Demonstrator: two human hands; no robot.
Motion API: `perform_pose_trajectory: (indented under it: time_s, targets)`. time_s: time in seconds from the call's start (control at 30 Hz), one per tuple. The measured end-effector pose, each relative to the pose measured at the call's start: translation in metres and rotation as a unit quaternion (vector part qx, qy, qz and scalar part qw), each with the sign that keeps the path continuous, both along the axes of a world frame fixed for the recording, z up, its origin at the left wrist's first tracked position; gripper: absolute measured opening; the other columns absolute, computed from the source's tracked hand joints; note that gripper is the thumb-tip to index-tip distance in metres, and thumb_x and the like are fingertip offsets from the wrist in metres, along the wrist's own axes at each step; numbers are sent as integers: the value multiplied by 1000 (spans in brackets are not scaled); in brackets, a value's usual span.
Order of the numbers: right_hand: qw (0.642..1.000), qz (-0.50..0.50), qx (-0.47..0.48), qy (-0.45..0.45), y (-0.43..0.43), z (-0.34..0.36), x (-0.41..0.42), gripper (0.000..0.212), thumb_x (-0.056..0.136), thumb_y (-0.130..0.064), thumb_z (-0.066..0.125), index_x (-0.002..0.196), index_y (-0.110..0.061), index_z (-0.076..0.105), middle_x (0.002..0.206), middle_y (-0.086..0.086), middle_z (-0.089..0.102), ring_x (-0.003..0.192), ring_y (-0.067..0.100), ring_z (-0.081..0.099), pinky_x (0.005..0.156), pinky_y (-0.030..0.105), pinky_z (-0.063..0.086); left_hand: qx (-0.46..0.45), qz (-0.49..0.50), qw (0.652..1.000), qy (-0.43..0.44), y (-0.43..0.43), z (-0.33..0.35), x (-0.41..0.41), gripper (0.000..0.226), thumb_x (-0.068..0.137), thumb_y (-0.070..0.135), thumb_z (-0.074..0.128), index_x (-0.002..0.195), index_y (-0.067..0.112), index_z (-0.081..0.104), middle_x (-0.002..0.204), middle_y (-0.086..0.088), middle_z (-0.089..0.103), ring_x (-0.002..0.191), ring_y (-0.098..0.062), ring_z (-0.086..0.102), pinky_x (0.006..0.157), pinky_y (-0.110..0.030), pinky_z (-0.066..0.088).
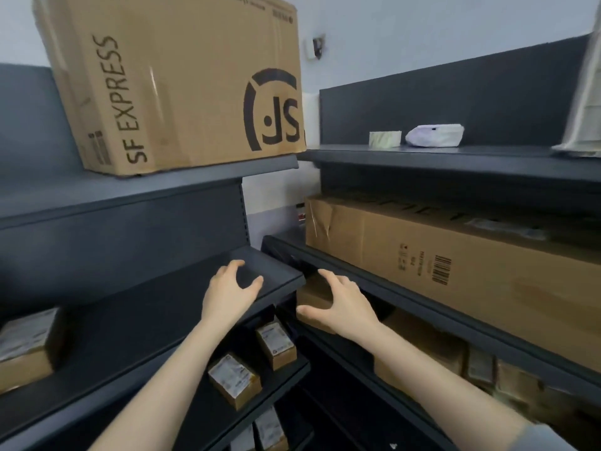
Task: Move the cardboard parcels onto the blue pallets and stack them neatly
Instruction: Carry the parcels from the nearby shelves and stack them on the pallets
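A large brown cardboard box printed SF EXPRESS (182, 83) stands on the top board of the dark grey metal shelving (136, 196). Well below that box, near its right lower corner, the left hand (229, 292) hovers over a bare shelf board with its fingers (230, 267) spread wide, holding nothing. Just right of it the right hand (346, 305) reaches with fingers equally wide toward a plain brown cardboard parcel (312, 292) tucked in the corner under that board; whether the thumb touches the parcel cannot be told. Further below the big box, two small cardboard parcels with white labels (276, 341) sit on a lower board. To the right of the big box, one board down, lies a long brown cardboard carton with a barcode (455, 255); level with the box's base a pale roll of tape (384, 139) rests beside a white wrapped bundle (434, 135).
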State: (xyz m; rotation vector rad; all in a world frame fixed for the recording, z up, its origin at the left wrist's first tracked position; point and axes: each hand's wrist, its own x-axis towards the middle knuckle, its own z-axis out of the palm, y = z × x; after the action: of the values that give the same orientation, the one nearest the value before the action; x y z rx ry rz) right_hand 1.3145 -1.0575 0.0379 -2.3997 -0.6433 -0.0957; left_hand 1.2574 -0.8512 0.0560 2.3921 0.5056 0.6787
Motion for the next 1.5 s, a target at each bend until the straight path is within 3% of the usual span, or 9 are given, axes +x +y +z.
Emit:
perform_pose_trajectory:
  time_s: [0.37, 0.67, 0.9, 1.03, 1.17, 1.33, 1.43, 1.5]
  targets:
    - [993, 106, 50, -17, 28, 22, 86, 85, 77, -61, 65, 145, -24, 31, 145, 9, 41, 132, 28, 42, 103, 45, 44, -10, 147, 989, -18, 6, -10, -6, 54, 86, 43, 59, 132, 20, 47, 136, -7, 50, 126, -24, 46, 91, -31, 40]
    - [987, 159, 31, 17, 18, -65, 103, 68, 80, -57, 64, 135, -21, 45, 128, 4, 54, 119, 21, 51, 90, 33, 48, -60, 244, 968, -7, -49, -84, -12, 46, 88, 41, 57, 127, 17, 54, 126, -4, 61, 115, -22, 57, 87, -30, 47]
    - [985, 161, -12, 62, 32, -144, 126, 65, 80, -52, 67, 132, -18, 47, 123, 8, 55, 117, 25, 50, 87, 36, 49, -93, 262, 959, 51, -56, -157, 9, 41, 88, 39, 57, 124, 19, 53, 119, -4, 60, 109, -21, 56, 81, -29, 47]
    - [984, 159, -23, 74, 62, -193, 141, 68, 78, -54, 67, 134, -19, 46, 123, 7, 55, 117, 24, 50, 82, 33, 48, -84, 277, 954, 75, -35, -203, 30, 45, 88, 39, 56, 128, 20, 49, 121, -3, 56, 116, -22, 51, 88, -32, 47]
    - [987, 145, -40, 63, 97, -250, 155, 77, 76, -60, 65, 139, -23, 41, 132, 8, 51, 123, 25, 45, 90, 34, 48, -68, 295, 946, 116, -6, -253, 59, 59, 88, 46, 53, 138, 21, 39, 135, -4, 47, 124, -23, 43, 99, -34, 41]
    - [988, 108, -101, 39, 139, -310, 175, 95, 73, -75, 54, 149, -28, 21, 150, 13, 28, 137, 30, 28, 105, 40, 38, -51, 317, 936, 148, 26, -313, 99, 76, 82, 65, 48, 143, 26, 26, 151, -4, 27, 137, -27, 25, 111, -41, 28]
    - [988, 87, -119, 46, 161, -338, 188, 101, 69, -82, 50, 149, -32, 15, 150, 14, 23, 138, 31, 24, 108, 43, 33, -66, 326, 924, 191, 44, -345, 119, 89, 77, 75, 43, 148, 30, 14, 157, -7, 10, 143, -32, 11, 114, -45, 19]
    - [989, 75, -117, 46, 171, -356, 194, 103, 67, -84, 49, 149, -33, 15, 147, 14, 25, 136, 32, 27, 107, 44, 34, -67, 328, 921, 201, 51, -363, 127, 89, 77, 76, 42, 148, 30, 14, 158, -5, 8, 141, -33, 15, 113, -44, 22]
